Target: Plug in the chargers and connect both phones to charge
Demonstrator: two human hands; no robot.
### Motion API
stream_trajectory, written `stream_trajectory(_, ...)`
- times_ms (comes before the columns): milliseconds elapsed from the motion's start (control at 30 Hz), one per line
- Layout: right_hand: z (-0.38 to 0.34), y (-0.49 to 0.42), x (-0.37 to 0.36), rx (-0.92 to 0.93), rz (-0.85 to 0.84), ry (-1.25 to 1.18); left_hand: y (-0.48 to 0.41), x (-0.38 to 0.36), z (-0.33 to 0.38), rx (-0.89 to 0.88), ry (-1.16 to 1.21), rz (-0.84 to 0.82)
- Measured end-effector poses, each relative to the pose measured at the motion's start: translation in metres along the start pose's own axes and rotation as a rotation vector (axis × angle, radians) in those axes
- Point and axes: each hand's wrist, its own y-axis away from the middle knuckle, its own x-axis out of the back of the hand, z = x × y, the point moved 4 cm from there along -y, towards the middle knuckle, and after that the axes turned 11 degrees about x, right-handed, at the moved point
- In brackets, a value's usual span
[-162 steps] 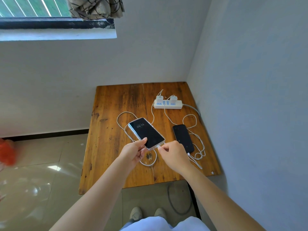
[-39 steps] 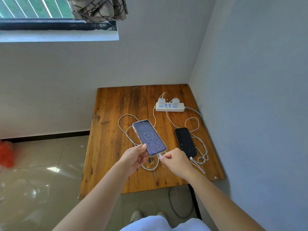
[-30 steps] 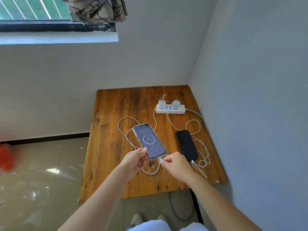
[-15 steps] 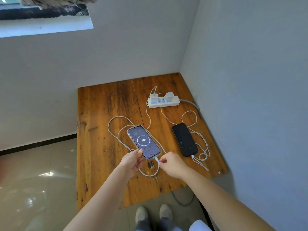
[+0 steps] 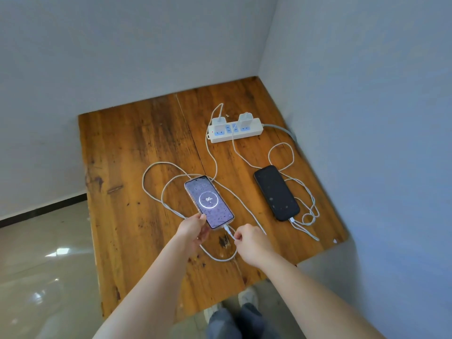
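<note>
A lit phone (image 5: 208, 201) lies on the wooden table (image 5: 137, 167), its screen showing a charge ring with 96. My left hand (image 5: 195, 230) grips its near left corner. My right hand (image 5: 249, 241) pinches the white cable (image 5: 171, 182) just behind the plug that sits in the phone's bottom port. A dark phone (image 5: 276, 192) lies to the right with its own white cable (image 5: 305, 216) plugged in. Both cables run to two white chargers, left one (image 5: 218, 120) and right one (image 5: 244, 118), seated in the white power strip (image 5: 236, 132) at the back.
The table stands in a corner, walls close behind and to the right. Loose cable loops lie around both phones. The strip's grey cord (image 5: 283, 130) runs off the right edge. Tiled floor (image 5: 44, 265) lies to the left; my shoes (image 5: 247, 296) show below the table's front edge.
The phone went from dark and held up to lit with a charging ring and lying flat on the table. My right hand has slid back from the plug along the cable. The view tilted down.
</note>
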Motion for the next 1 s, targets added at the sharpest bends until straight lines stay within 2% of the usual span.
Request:
stream_trajectory(67,0.001,0.002,-0.003,-0.004,0.002,-0.002,0.000,0.003,-0.001,-0.012,0.007,-0.009)
stream_trajectory(133,0.012,-0.028,-0.049,-0.067,-0.054,-0.015,-0.053,0.017,-0.009,0.048,-0.052,0.007)
stream_trajectory(467,0.024,-0.035,-0.046,-0.089,-0.061,-0.093,-0.054,0.007,-0.007,-0.037,-0.181,0.157)
stream_trajectory(633,0.018,-0.031,-0.036,-0.062,-0.052,-0.142,-0.044,0.010,-0.006,-0.086,-0.269,0.172)
stream_trajectory(700,0.010,-0.025,-0.026,-0.043,-0.039,-0.187,-0.033,0.012,-0.009,-0.183,-0.416,0.194)
stream_trajectory(833,-0.017,0.004,0.016,0.046,0.037,-0.384,-0.006,0.033,-0.032,-0.394,-0.813,0.362)
stream_trajectory(933,-0.044,0.041,0.064,0.146,0.129,-0.484,0.001,0.059,-0.066,-0.357,-1.007,0.421)
stream_trajectory(1000,-0.065,0.070,0.114,0.262,0.260,-0.601,-0.001,0.073,-0.085,-0.331,-1.035,0.434)
